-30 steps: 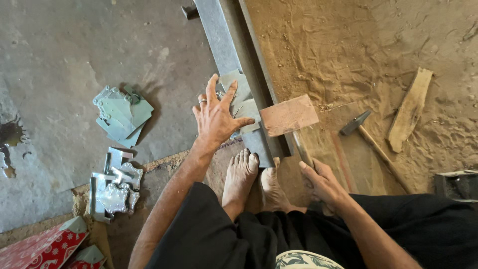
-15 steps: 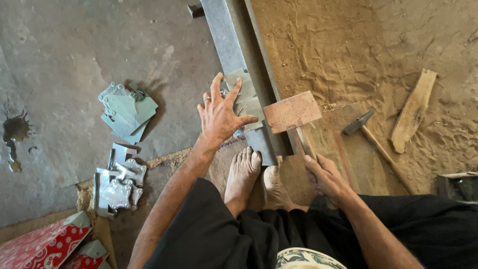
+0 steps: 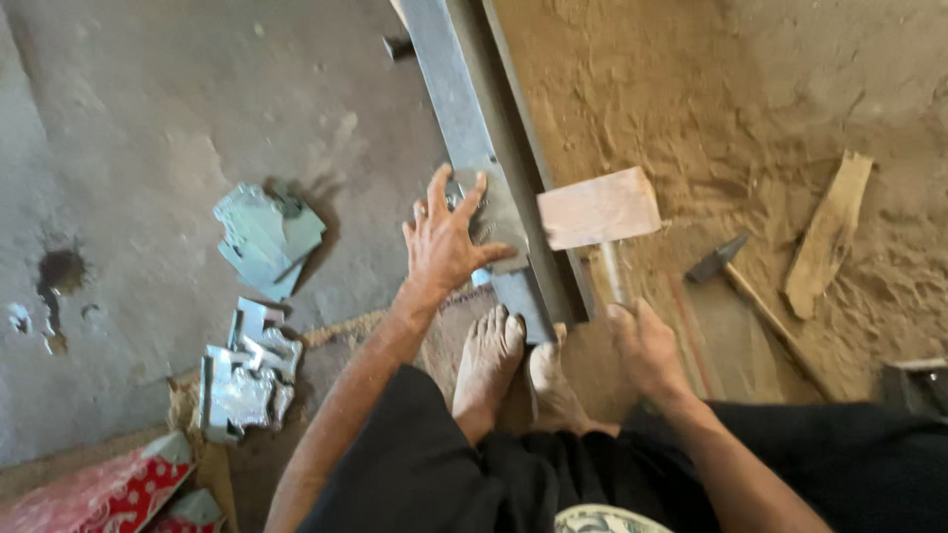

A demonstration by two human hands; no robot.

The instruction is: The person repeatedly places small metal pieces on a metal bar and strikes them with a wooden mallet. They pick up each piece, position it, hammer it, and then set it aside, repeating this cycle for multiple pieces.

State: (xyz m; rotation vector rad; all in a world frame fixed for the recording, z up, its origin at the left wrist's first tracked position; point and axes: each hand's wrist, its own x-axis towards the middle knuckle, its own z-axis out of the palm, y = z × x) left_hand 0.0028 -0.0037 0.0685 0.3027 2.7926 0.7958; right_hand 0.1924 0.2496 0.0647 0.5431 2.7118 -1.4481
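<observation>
Left hand [image 3: 444,242] is spread flat on a small metal plate [image 3: 494,212] atop the steel beam [image 3: 464,128]; right hand [image 3: 647,345] grips a wooden mallet [image 3: 599,209] just beside it, over sandy floor [image 3: 691,99] on that side, bare concrete [image 3: 148,118] on the other.

Left hand [image 3: 446,242] splayed, right hand [image 3: 647,345] clenched

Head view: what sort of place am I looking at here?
Likely a rough floor-level metalworking spot. A long steel beam lies across bare concrete and sand, cut sheet-metal pieces sit in piles, and the right hand holds a wooden mallet.
</observation>
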